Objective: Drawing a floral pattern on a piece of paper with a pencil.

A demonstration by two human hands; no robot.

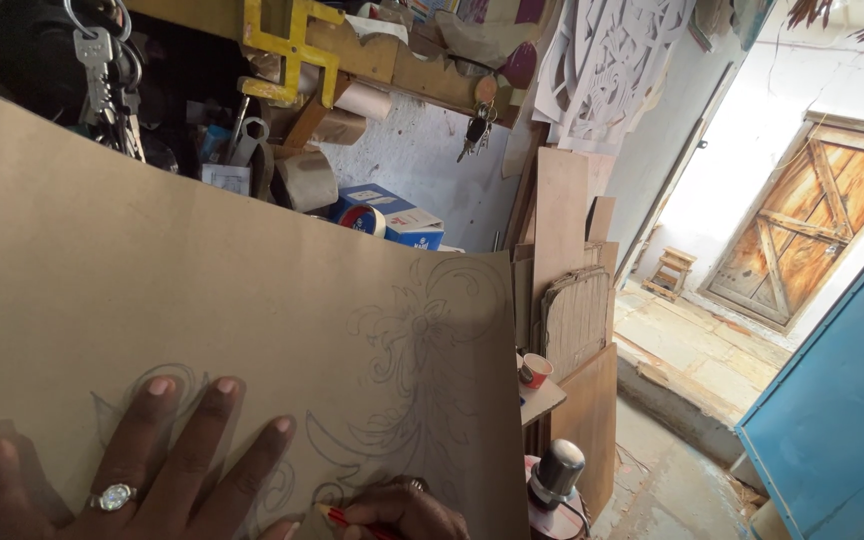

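A large brown cardboard sheet (202, 300) with pencilled floral scrollwork fills the near left, the left hand (122, 470) pressing it with spread fingers, the right hand (402, 512) pinching a red pencil (357, 523), a wooden door (812, 235) far right.

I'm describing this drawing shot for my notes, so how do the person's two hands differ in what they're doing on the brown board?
The left hand lies flat with fingers spread on the brown board, while the right hand is curled around a red pencil. The left hand wears a ring and shows in full; the right hand is cut off by the frame's bottom edge. Both rest on the board beside the pencilled floral ornament.
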